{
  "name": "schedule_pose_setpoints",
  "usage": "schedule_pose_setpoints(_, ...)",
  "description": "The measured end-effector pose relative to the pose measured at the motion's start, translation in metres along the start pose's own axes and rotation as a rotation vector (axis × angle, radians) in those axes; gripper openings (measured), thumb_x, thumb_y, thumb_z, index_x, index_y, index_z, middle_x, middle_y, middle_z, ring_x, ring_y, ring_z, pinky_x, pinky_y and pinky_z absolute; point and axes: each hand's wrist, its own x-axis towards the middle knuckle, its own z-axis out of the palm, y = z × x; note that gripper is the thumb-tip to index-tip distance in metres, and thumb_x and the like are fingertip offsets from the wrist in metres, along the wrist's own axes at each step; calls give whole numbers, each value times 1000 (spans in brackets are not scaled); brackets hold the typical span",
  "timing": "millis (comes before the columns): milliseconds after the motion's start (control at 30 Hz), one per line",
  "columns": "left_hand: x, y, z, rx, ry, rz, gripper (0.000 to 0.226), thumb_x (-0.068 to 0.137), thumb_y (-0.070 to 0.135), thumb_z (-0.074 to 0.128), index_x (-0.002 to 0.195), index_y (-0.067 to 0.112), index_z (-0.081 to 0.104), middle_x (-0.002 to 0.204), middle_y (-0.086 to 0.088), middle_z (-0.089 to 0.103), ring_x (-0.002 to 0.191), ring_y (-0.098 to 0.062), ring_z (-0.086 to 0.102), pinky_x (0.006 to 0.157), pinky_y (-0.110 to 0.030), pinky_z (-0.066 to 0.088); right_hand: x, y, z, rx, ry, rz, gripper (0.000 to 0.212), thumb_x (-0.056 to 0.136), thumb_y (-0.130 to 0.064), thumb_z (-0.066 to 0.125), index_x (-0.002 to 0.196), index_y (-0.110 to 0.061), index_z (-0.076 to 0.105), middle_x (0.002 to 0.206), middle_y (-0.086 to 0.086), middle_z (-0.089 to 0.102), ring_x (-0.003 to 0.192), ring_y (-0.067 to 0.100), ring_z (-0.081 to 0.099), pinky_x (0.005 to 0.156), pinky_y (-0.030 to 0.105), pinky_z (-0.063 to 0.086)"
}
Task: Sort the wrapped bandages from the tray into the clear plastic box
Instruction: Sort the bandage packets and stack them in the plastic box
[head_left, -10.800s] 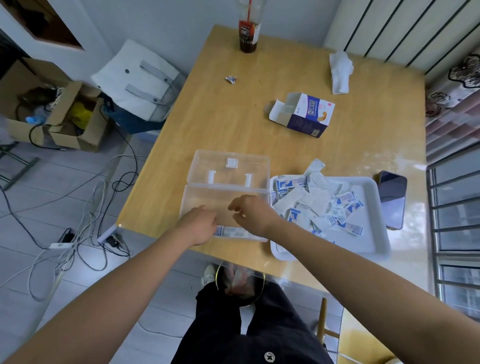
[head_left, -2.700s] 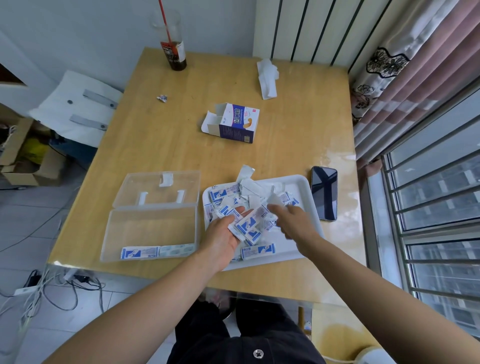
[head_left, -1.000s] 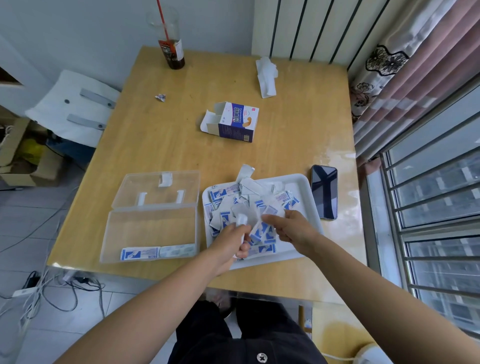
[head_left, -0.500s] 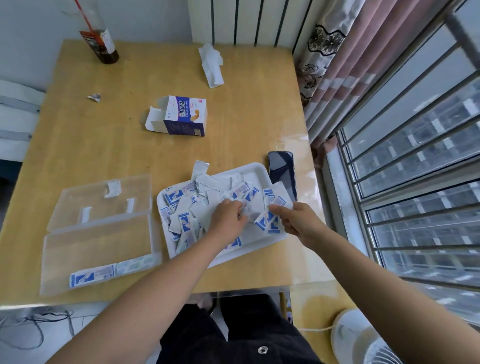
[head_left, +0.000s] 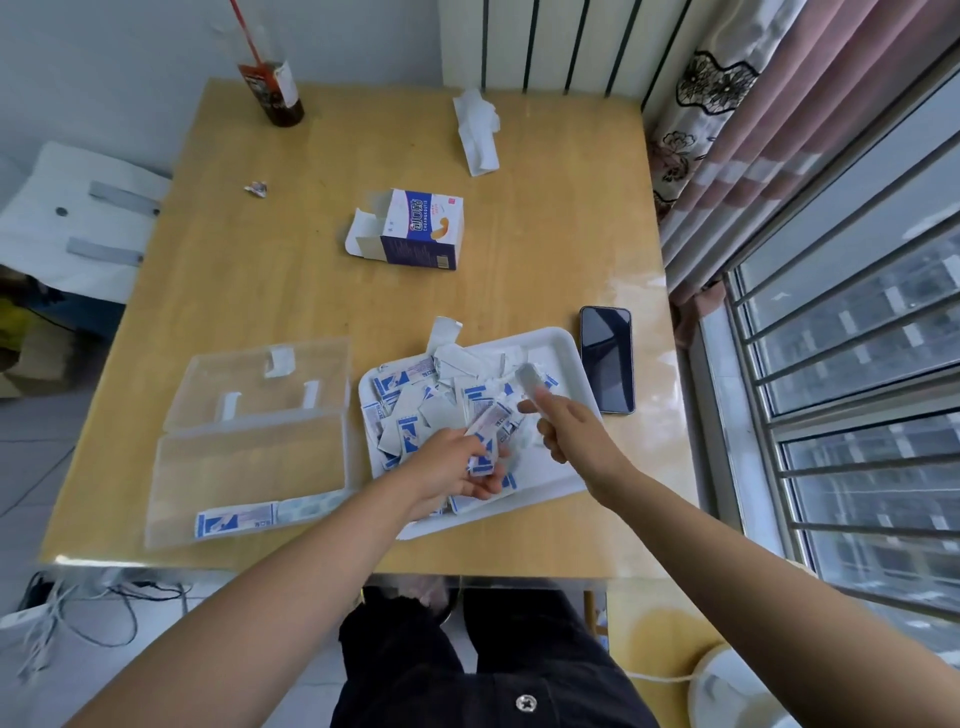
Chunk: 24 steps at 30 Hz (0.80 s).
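The wrapped bandages are small flat paper sachets, white with blue print on 1 face and plain white on the other. Some lie print up, some blank side up. They sit in a loose, overlapping heap in the left half of 1 white tray on the desk, too jumbled to count. 1 stray sachet sticks out over the tray's far rim.

The left hand is over the tray's near side, fingers curled round a small bunch of bandages; how many it holds I cannot tell. The right hand, just beside it, pinches a single bandage between thumb and forefinger, blurred and raised over the tray.

1 clear plastic box lies just left of the tray, its hinged lid folded open flat on the far side. Inside, 2 bandages lie end to end against the near wall: a blue-printed one and a paler one.

Also on the desk are 1 dark phone just right of the tray, 1 opened carton, 1 crumpled tissue, 1 drink cup with a red straw, and 1 foil scrap.
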Motion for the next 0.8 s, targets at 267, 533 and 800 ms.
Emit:
schedule_pose_setpoints(267,-7,-7,11,-152,41,25,23,100,7,37,99,3,59,81,-15,66,70,-27,61,72,-36,53,-5,13,30,-278,37,-249,17,93,-11,51,94,-9,67,80,0,65,69,9,57,64,19,44)
schedule_pose_setpoints(533,-7,-10,10,-56,86,41,30,99,13,32,106,-2,57,73,-13,62,67,-25,59,71,-36,50,6,14,26,-117,-22,-40,28,86,-27,69,69,-12,52,74,9,59,70,18,54,63,26,43)
schedule_pose_setpoints(800,-9,-10,-5,-27,140,102,33,102,24,38,104,0,60,72,-10,66,65,-24,63,68,-34,55,5,0,29,-314,-242,-218,22,79,-24,77,81,-16,57,75,-3,62,60,4,54,61,15,44)
